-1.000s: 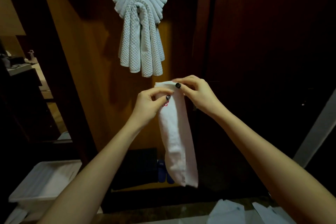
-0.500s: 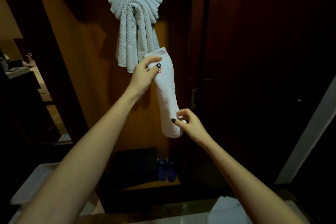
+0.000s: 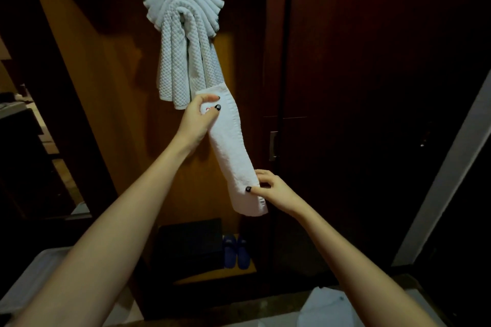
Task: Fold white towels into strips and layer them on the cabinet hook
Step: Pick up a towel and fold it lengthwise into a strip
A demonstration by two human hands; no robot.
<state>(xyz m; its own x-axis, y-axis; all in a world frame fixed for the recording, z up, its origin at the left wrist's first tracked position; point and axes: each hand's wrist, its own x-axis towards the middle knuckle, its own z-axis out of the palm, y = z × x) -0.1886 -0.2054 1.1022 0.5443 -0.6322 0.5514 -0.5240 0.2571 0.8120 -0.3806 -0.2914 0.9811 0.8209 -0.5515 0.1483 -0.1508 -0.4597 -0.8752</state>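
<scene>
the wooden cabinet (image 3: 106, 119) fills most of your view, with a lit panel on the left and a dark door (image 3: 372, 87) on the right. high on the lit panel hangs the bundle of hung towels (image 3: 186, 34). several strips are draped one over another there, their folds fanning in arcs at the top and their ends hanging down together. the hook is hidden under them, so you cannot see how much room it has left. judging by that stack, a good part of the layering is done.

the next piece is the folded strip (image 3: 231, 151), which you hold in the air in front of the cabinet. it sits just below and to the right of the bundle, and its top corner overlaps the bundle's lowest ends in the view. it is long, narrow and tilted, with the upper end to the left and the lower end to the right. the folding of this one looks finished. what is left is to lift it and drape it over the top of the stack.

at the bottom right, more white cloth (image 3: 329, 305) lies on what seems to be the bench (image 3: 252, 309). there are probably further towels to fold and hang after this one.

your left hand (image 3: 198, 119) pinches the upper end of the strip, with the thumb on top and a finger on the front. your right hand (image 3: 276, 191) pinches the strip near its lower end, with the thumb on the front face and the other fingers curled behind the edge.
</scene>
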